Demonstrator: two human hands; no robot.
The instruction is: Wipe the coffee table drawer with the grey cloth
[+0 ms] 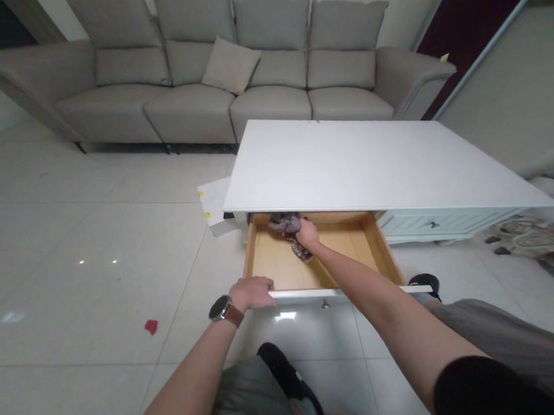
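Head view: right hand (308, 233) is clutching cloth (284, 223); left hand (252, 292) is gripping drawer (267, 259). Cloth likely soft, light; bunched folds are offering purchase.

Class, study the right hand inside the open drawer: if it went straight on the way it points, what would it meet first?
The bunched grey cloth, which the right hand seems to be touching. Past it, perhaps the far left part of the drawer, though depth there is unclear.
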